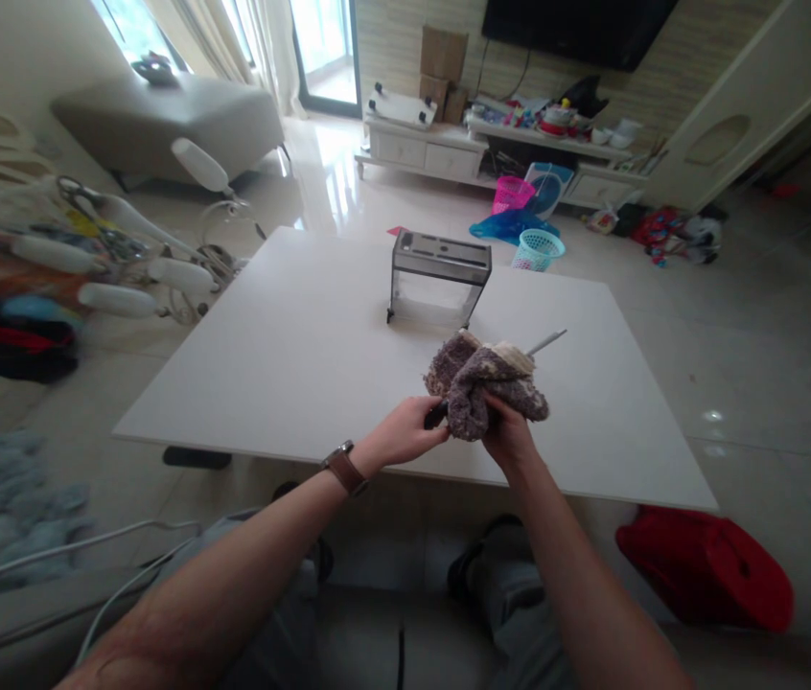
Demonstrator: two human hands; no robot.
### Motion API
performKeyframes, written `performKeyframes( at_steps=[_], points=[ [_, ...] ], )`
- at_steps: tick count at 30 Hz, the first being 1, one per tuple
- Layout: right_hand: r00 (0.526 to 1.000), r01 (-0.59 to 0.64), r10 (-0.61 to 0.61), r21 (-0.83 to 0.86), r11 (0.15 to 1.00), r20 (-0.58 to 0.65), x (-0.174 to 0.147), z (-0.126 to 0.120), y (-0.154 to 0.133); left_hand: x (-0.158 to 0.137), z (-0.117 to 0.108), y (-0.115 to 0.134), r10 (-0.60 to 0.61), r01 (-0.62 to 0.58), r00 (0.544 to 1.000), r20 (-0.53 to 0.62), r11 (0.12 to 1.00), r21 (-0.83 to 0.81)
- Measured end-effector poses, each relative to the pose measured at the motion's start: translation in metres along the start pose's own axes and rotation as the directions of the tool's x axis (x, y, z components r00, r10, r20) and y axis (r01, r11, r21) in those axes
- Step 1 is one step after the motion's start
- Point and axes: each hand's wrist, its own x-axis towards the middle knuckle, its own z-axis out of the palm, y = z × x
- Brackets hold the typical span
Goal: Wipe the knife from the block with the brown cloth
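My left hand (411, 427) is closed around the black handle of a knife (547, 341). Its pale, narrow blade sticks out past the far side of a brown and cream fluffy towel (496, 379). The towel is bunched over the middle of the knife and hides that part. My right hand (510, 433) grips the towel from below, with its fingers partly hidden in the folds. Both hands are above the near edge of the white table (268, 355). Beyond them, a see-through box with a dark grey top (441, 278) stands on the table.
Past the table's far edge are a light-blue basket (539, 249), a pink basket (512, 195) and a blue plastic bag (513, 226). A lamp with white shades (182, 276) stands near the left edge. A red item (707, 565) lies at lower right.
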Motion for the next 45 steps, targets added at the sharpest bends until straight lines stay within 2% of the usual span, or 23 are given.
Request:
performKeyframes(
  at_steps=[9,22,45],
  points=[
    [0.996,-0.093,0.093,-0.003,0.996,-0.005,-0.0082,0.0076,0.0068,-0.0006,0.0051,-0.0027,0.003,-0.003,0.999,0.04,1.0,0.013],
    [0.996,-0.085,0.085,0.0,0.996,0.008,-0.0034,0.0021,0.0117,0.0007,0.0076,-0.0036,-0.015,0.018,0.998,0.06,0.999,-0.035],
    [0.996,-0.093,0.093,0.008,0.996,-0.01,-0.0044,0.0039,0.0105,0.0,0.0091,-0.0059,-0.018,0.019,0.998,0.056,1.0,-0.015]
  ],
)
